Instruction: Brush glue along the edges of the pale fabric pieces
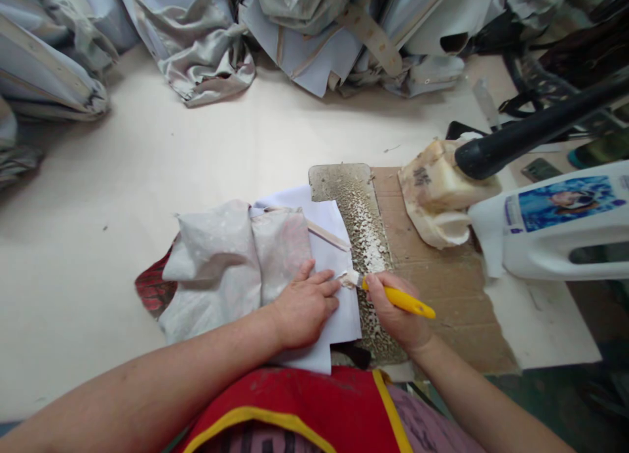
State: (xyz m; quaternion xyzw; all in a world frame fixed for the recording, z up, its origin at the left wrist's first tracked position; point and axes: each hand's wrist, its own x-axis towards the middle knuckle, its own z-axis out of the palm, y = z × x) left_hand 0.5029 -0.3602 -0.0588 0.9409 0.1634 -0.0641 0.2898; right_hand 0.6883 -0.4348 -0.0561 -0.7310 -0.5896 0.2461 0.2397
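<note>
Fingers spread, my left hand lies flat on a pale lilac panel joined to grey fabric. A patch of red patterned material shows at the fabric's left side. My right hand is closed round a brush with a yellow handle. The bristles, smeared with whitish stuff, touch the panel near its right edge, just beyond my left fingertips. Under that edge lies a board crusted with dried white and brown residue.
Brown cardboard extends right of the crusted board. On it stands a cut plastic container coated with residue, a black tube reaching over it. A white jug lies at right. Several grey-and-lilac fabric pieces line the table's back.
</note>
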